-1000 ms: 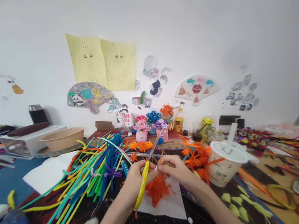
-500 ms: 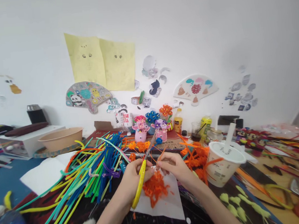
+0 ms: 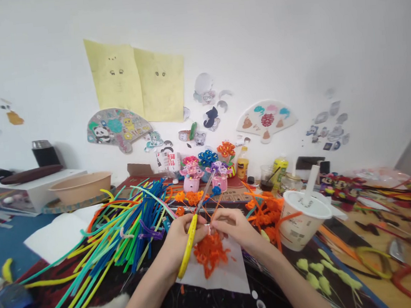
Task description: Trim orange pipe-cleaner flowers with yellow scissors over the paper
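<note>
Closing together since the earlier frame, the left hand (image 3: 184,239) is clamping yellow-handled scissors (image 3: 189,249), the right hand (image 3: 233,229) pinching an orange pipe-cleaner cluster (image 3: 210,254) lying on white paper (image 3: 223,279), near centre; a far paper fan (image 3: 267,120) is displaying a red 囍.

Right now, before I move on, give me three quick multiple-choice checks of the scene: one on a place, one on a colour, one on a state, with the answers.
1. Where is the lidded drink cup relative to your right hand?
A. To its right
B. Under it
C. Held in it

2. What colour are the handles of the scissors in your left hand?
A. Red
B. Yellow
C. Blue

3. How is the cup's lid?
A. On, with a straw through it
B. Off, lying beside the cup
C. Missing

Answers:
1. A, the cup stands clear to that hand's right.
2. B, yellow handles show at the left hand's grip.
3. A, the white lid sits on top, pierced by the straw.
</note>
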A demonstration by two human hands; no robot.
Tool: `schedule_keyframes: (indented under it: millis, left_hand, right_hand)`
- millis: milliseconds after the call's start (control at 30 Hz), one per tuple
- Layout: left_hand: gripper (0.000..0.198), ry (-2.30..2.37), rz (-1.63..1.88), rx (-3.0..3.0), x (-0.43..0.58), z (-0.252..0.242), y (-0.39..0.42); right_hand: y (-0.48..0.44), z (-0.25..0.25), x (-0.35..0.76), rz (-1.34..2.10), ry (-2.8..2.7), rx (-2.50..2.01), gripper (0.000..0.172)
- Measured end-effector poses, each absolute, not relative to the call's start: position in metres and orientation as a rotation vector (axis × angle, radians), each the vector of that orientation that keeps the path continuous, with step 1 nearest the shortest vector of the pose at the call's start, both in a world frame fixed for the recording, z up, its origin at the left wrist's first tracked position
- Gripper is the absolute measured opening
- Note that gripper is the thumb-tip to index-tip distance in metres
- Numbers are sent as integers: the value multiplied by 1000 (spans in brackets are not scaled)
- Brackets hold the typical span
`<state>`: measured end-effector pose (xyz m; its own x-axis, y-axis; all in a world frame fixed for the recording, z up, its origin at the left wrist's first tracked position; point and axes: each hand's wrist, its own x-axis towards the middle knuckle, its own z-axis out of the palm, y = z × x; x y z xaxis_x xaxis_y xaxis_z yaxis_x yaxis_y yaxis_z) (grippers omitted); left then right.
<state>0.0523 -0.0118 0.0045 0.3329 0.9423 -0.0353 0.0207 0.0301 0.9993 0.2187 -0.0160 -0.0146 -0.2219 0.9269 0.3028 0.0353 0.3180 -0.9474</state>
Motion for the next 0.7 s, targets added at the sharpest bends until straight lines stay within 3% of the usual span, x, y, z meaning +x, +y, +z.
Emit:
schedule_keyframes:
  millis: [700]
  left_hand:
    - [34, 1020, 951, 1335, 53, 8, -14]
  right_hand:
    - [-12, -17, 221, 1026, -1453, -933, 23]
